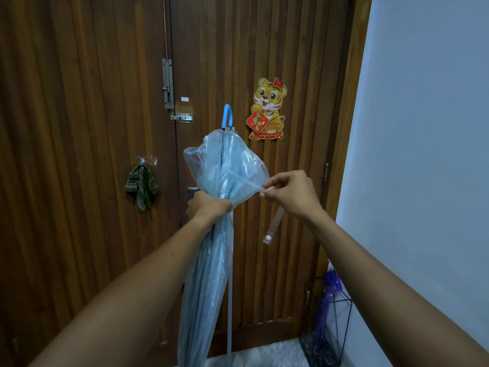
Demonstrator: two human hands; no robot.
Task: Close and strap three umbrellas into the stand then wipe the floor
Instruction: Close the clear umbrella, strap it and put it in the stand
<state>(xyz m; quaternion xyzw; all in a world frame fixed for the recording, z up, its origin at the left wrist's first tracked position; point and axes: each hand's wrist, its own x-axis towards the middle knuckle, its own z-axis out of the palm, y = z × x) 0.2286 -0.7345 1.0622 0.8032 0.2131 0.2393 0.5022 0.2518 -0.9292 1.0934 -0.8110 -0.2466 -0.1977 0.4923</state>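
Hands (pixel 209 205) around crinkly translucent blue umbrella (pixel 211 260)

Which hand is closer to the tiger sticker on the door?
The right hand. It pinches the umbrella's plastic just below and right of the tiger sticker. The left hand grips the bunched canopy lower down, further left.
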